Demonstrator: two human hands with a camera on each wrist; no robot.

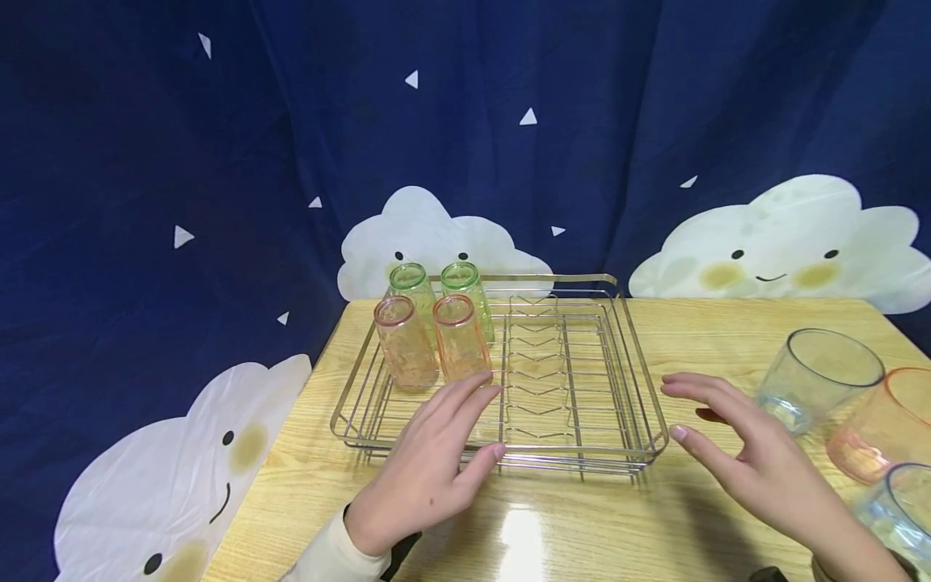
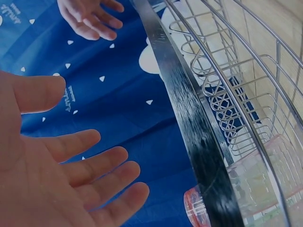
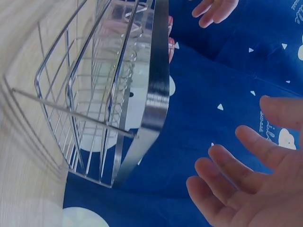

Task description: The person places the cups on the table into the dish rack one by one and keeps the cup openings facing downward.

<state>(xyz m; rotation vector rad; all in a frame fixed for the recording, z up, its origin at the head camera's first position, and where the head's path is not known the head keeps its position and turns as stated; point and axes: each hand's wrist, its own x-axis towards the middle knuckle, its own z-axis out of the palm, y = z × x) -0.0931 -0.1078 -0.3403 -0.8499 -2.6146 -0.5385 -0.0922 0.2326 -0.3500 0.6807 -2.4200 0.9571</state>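
Note:
A silver wire dish rack [image 1: 534, 449] stands on the wooden table. In its left part are two green glasses [image 1: 473, 295] behind a pink glass [image 1: 407, 347] and an orange glass [image 1: 463, 343]; all appear upside down. My left hand [image 1: 429, 469] hovers over the rack's front rim, near the orange glass, fingers extended and apart. Off the rack's right front corner, my right hand [image 1: 756, 457] is held with its fingers loosely spread. Both wrist views show the palms, the left [image 2: 61, 184] and the right [image 3: 251, 189], holding nothing.
At the right of the table stand a clear glass with a dark rim [image 1: 825, 376], an orange tumbler [image 1: 873, 436] and a bluish glass [image 1: 898, 513], partly cut off by the frame. A dark blue curtain [image 1: 465, 97] with white clouds hangs behind the table.

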